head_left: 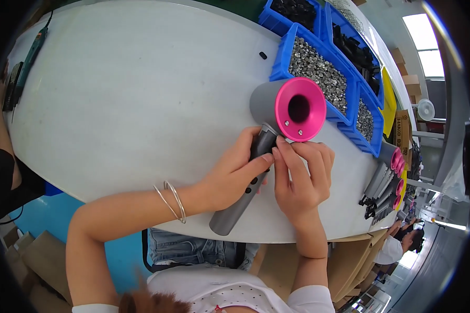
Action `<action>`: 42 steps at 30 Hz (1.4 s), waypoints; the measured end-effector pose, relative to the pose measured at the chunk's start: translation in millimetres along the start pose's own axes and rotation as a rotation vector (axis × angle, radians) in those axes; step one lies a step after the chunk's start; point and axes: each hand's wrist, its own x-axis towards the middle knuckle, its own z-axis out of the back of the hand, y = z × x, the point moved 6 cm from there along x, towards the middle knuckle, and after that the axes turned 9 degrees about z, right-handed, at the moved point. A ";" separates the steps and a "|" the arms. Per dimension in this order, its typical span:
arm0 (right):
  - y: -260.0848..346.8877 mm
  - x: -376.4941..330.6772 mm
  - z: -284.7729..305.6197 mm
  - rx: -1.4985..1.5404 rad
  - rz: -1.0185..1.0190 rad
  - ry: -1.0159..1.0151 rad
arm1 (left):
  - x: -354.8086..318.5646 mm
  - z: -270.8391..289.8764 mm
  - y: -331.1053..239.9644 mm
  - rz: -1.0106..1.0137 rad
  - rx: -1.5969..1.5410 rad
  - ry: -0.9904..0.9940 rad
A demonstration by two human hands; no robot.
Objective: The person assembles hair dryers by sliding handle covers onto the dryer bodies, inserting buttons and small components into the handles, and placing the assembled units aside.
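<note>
A grey hair dryer (263,99) with a bright pink ring round its hollow end lies tilted in front of me. Two small silver screws or studs show on the lower part of the ring. My left hand (234,169) is closed round the upper part of its dark grey handle (232,216), which points down towards the table's near edge. My right hand (304,180) is pinched at the joint of handle and head, just under the pink ring. Whatever sits between its thumb and fingertips is too small or hidden to make out.
Blue bins (282,60) at the upper right hold small metal pieces and black parts. A small black piece (263,55) lies on the white table (125,104). More grey and pink hair dryers (381,180) are stacked at the right edge. An electric screwdriver (30,60) lies far left, beside another person's arm.
</note>
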 end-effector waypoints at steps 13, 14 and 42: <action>28.3 -29.1 -28.5 1.005 -0.704 0.099 | -21.5 6.5 -35.7 -0.320 -0.035 -0.005; 27.3 -37.3 -34.0 1.059 -0.936 0.203 | -25.6 10.3 -52.5 -0.421 0.325 -0.142; 63.3 -36.6 -38.9 1.362 -1.193 0.643 | -24.5 43.1 -100.3 -0.463 0.467 0.005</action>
